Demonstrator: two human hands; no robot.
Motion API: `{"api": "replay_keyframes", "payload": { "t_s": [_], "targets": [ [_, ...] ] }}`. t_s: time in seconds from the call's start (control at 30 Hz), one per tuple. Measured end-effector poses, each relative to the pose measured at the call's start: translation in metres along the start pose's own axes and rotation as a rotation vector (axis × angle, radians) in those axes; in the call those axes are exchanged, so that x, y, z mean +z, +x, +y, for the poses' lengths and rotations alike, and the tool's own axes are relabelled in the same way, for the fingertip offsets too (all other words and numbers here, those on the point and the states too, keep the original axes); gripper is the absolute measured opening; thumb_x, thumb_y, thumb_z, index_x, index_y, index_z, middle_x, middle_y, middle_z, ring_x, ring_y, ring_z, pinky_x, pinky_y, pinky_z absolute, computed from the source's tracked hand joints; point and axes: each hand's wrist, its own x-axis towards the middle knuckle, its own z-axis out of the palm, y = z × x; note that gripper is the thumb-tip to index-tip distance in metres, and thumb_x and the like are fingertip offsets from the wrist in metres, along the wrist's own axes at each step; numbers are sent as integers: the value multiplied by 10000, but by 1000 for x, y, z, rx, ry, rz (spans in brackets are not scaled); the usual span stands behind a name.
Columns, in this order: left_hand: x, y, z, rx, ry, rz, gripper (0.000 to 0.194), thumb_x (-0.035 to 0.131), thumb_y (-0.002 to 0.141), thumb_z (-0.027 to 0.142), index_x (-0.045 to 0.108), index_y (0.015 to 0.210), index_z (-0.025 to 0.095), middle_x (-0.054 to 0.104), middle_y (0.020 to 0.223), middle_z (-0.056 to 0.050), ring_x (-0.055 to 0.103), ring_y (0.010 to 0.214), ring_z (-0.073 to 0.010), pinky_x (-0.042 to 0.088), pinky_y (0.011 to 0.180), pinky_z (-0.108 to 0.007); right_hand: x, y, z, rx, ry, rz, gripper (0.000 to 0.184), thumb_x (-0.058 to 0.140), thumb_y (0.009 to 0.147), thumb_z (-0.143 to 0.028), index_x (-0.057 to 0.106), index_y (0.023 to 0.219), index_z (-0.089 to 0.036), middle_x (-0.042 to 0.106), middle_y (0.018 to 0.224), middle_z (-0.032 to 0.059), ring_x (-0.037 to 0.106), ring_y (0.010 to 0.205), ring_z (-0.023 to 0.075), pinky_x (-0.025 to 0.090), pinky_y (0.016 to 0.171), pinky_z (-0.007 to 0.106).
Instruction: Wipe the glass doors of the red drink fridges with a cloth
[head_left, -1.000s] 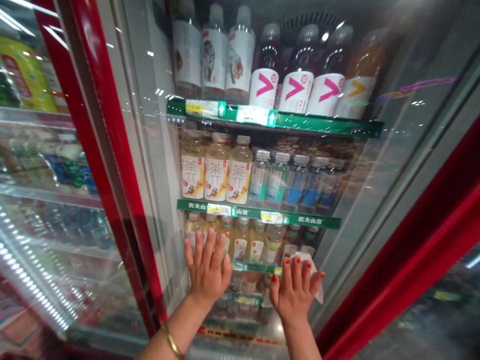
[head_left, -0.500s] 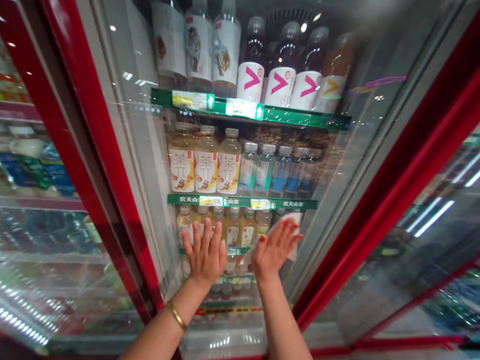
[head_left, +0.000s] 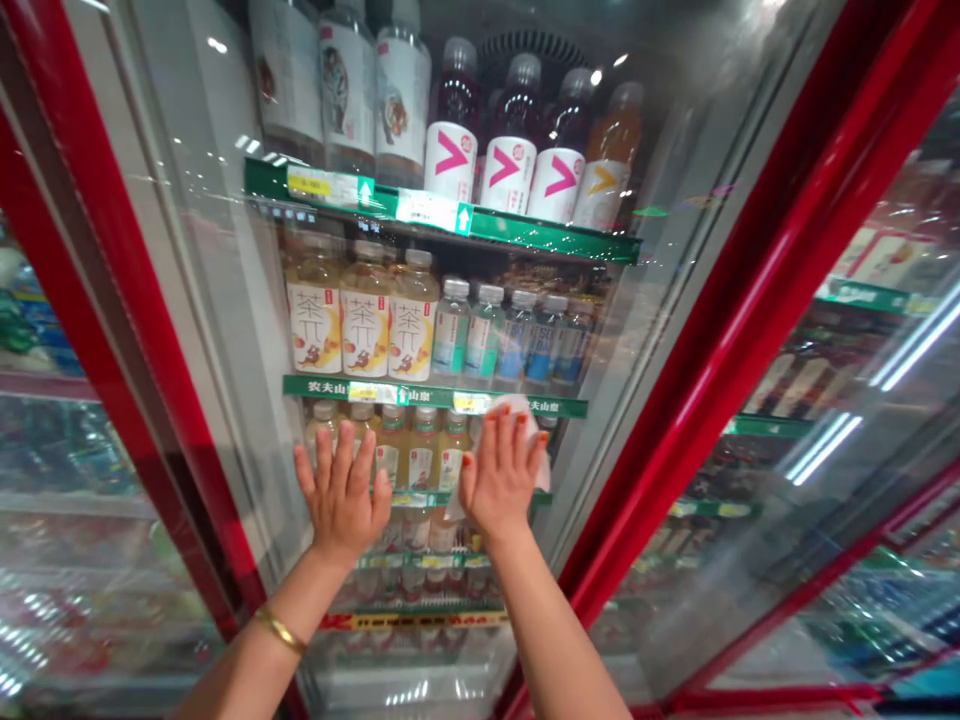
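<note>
My left hand [head_left: 342, 492] lies flat with fingers spread against the glass door [head_left: 247, 330] of a drinks fridge, a gold bangle on its wrist. My right hand [head_left: 501, 470] presses a white cloth [head_left: 525, 415] flat against the same glass, fingers stretched out, nails painted orange-red. Behind the glass, just above my hands, runs a green shelf strip [head_left: 435, 396] with tea bottles [head_left: 365, 320] and water bottles [head_left: 510, 335] on it.
Red door frames [head_left: 720, 340] run diagonally on both sides of the glass. The top shelf holds dark bottles with pink arrow labels [head_left: 506, 150]. Further glass-fronted fridges with stocked shelves [head_left: 847, 400] stand to the right and left.
My right hand has slid the cloth up the glass from low right to the green shelf strip. My left hand stays flat on the glass. The view has turned rightwards.
</note>
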Motion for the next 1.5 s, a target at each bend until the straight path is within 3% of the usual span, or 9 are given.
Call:
{"api": "replay_keyframes", "payload": {
  "t_s": [0.13, 0.4, 0.57, 0.73, 0.87, 1.03, 1.27, 1.37, 1.5],
  "targets": [
    [0, -4, 13, -65, 5, 13, 846, 586, 1006, 166, 249, 1772, 283, 229, 1844, -100, 106, 1746, -264, 52, 1436, -569, -14, -41, -6, -243, 144, -58, 624, 536, 1083, -402, 468, 1691, -276, 372, 1801, -22, 113, 1745, 183, 43, 1442, 467],
    [21, -27, 46, -235, 115, 20, 764, 440, 1061, 192, 196, 1784, 229, 252, 1833, -168, 72, 1749, -279, 75, 1428, -606, -32, -52, 90, 210, 189, 15, 800, 489, 1086, -312, 137, 1798, -218, 127, 1843, 58, 57, 1741, 269, -11, 1431, 589],
    [6, -26, 40, -206, 102, -42, 712, 470, 1074, 241, 281, 1760, 220, 338, 1798, -187, 155, 1739, -297, 157, 1415, -592, -19, -8, 12, 136, 246, 10, 810, 495, 1085, -305, 132, 1791, -143, 145, 1857, 136, 21, 1749, 304, 20, 1417, 626],
    [-28, -29, 14, -134, -54, -77, 706, 548, 1041, 182, 381, 1718, 293, 417, 1771, -130, 342, 1685, -277, 315, 1369, -508, -6, -44, -54, -176, 285, -106, 671, 567, 1028, -318, 473, 1687, -236, 496, 1745, 69, 79, 1754, 231, -16, 1419, 547],
    [-37, -38, -11, -87, -75, -165, 820, 621, 1018, 197, 288, 1756, 327, 320, 1818, -100, 236, 1722, -289, 245, 1397, -524, -11, -93, -34, 191, 156, -101, 698, 439, 1035, -224, 380, 1726, -147, 500, 1721, 193, 292, 1706, 307, 187, 1399, 569],
    [-33, -44, -19, -24, -85, -209, 931, 682, 995, 241, 189, 1784, 275, 178, 1850, -101, 93, 1748, -273, 98, 1428, -496, -1, -72, -32, 595, -53, 46, 752, 266, 1079, -203, 32, 1771, -26, 160, 1810, 355, 124, 1728, 433, 213, 1316, 759],
    [-48, -31, -34, 53, -143, -198, 831, 675, 1001, 235, 322, 1750, 300, 363, 1790, -49, 243, 1718, -215, 156, 1420, -412, 32, -43, -125, 276, 41, -5, 823, 454, 1062, -222, 86, 1792, -127, 236, 1828, 267, 106, 1745, 360, 198, 1352, 734],
    [-46, -14, -40, 82, -131, -104, 836, 692, 980, 147, 361, 1730, 311, 412, 1765, -24, 299, 1696, -178, 205, 1412, -391, 24, -60, -110, 264, 33, -16, 800, 417, 1097, -259, 40, 1792, -133, 232, 1828, 269, 74, 1747, 363, 197, 1338, 764],
    [-33, 1, -41, 98, -119, -61, 817, 687, 996, 157, 360, 1727, 318, 325, 1795, 9, 209, 1725, -180, 116, 1439, -421, 10, -43, -55, 619, -70, 72, 745, 307, 1152, -417, 49, 1795, -145, 166, 1818, 331, 103, 1708, 519, 199, 1210, 919]
  ]
}}
